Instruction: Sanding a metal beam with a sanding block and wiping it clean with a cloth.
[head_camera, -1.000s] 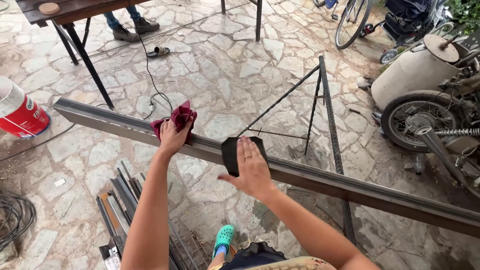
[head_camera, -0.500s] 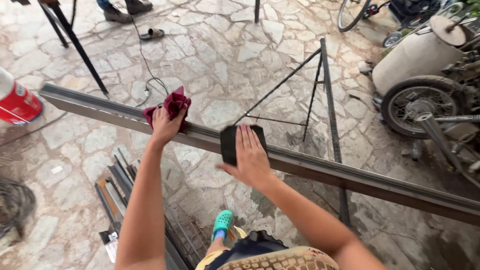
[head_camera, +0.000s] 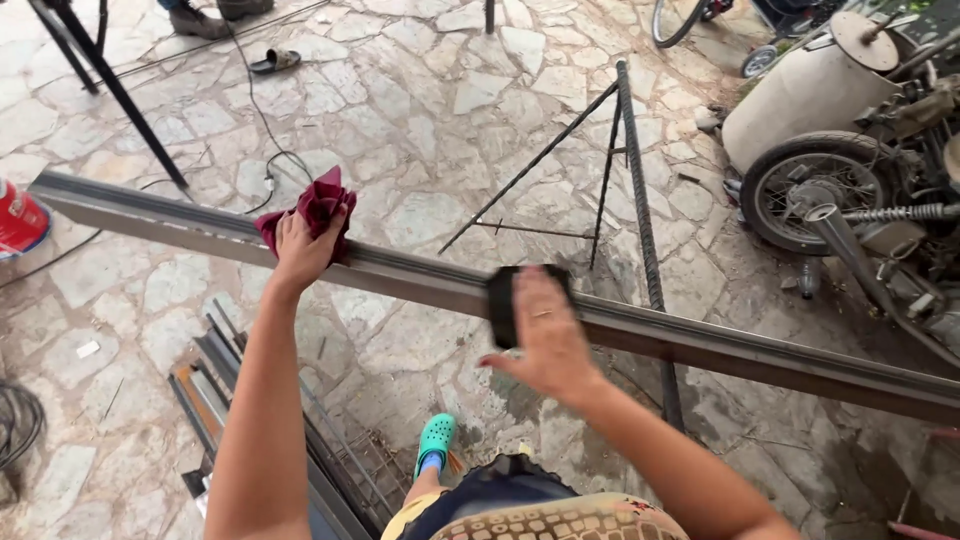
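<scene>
Steel beam: a long grey channel section crossing the view from upper left to lower right, raised off the stone paving; its far end passes a red bucket.
Support: a rebar trestle stands under the beam's middle stretch, its legs splayed on the paving, apparently bearing the beam's weight.
Left hand: laid on the beam's top face, fingers pressed together over a dark red rag; the palm seems to pin the cloth flat so that it bears on the metal.
Right hand: fingers spread flat over a black pad, probably a sanding block, held against the beam's near face and top edge.
Spacing: the two hands are well apart along the beam, with bare metal between them.
Edges: the beam's upper lip runs straight beneath both hands and could guide a stroke.
Open room: bare paving beyond the beam; to the right a parked motorcycle crowds the beam's end.
Near side: loose metal offcuts lie by the person's green clog.
Cable: a black cord trails on the paving beyond the beam.
</scene>
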